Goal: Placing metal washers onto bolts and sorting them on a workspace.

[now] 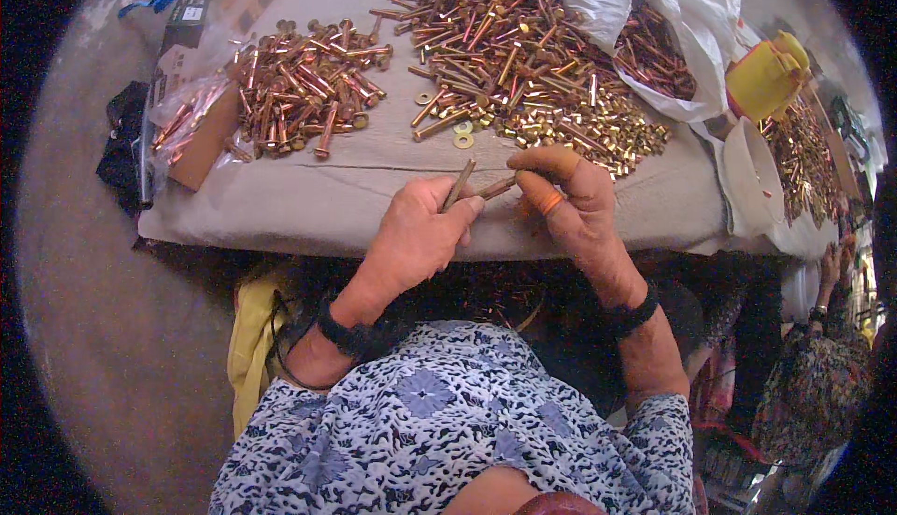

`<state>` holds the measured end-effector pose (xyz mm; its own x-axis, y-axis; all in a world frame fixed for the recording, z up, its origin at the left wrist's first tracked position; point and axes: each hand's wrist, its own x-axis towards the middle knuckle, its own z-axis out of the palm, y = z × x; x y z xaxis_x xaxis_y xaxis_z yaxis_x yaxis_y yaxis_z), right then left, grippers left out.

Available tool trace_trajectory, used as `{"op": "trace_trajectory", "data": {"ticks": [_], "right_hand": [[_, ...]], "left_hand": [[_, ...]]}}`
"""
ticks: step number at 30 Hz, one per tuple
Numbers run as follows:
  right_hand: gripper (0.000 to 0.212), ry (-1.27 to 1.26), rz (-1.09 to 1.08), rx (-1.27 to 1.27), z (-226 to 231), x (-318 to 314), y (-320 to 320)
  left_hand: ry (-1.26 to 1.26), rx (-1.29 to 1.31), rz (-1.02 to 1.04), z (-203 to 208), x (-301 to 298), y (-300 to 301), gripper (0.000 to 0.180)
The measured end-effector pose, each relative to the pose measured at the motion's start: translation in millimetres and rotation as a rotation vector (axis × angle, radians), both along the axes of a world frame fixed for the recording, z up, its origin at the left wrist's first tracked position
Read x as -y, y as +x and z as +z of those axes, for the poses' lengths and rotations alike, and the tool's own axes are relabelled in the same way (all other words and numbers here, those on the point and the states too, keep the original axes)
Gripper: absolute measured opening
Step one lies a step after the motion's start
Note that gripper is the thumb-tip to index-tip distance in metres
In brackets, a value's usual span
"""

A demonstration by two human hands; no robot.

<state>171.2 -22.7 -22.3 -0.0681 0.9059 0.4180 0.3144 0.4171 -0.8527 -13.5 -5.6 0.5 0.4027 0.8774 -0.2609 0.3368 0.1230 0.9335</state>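
My left hand point(416, 230) is closed on two slim metal bolts. One bolt point(459, 185) points up and away from between its fingers. The other bolt point(496, 189) reaches across to my right hand point(579, 202), whose thumb and forefinger pinch its far end. Orange covers sit on those right fingertips; whether a small part is between them is hidden. Just beyond my hands lie flat washers point(462, 140) and a heap of short gold-coloured nuts point(584, 132). Behind these spreads a big pile of long bolts point(495, 34).
At left lies a pile of thicker bolts point(308, 85), beside a cardboard piece point(204, 141) and clear plastic. On the right are a white plastic bag point(696, 20), a yellow container point(766, 76), a white tub point(750, 178) and more small parts point(805, 160). Another person's hand point(830, 267) shows at far right.
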Motion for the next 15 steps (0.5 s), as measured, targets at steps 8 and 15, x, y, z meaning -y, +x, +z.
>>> {"op": "trace_trajectory", "data": {"ticks": [8,15], "right_hand": [[0.011,0.094,-0.004,0.036,0,1,4],[0.016,0.161,-0.125,0.265,9,5,6]], "left_hand": [[-0.108,0.053,-0.033,8,3,1,0.018],[0.205,0.007,-0.033,-9,6,5,0.016]]}}
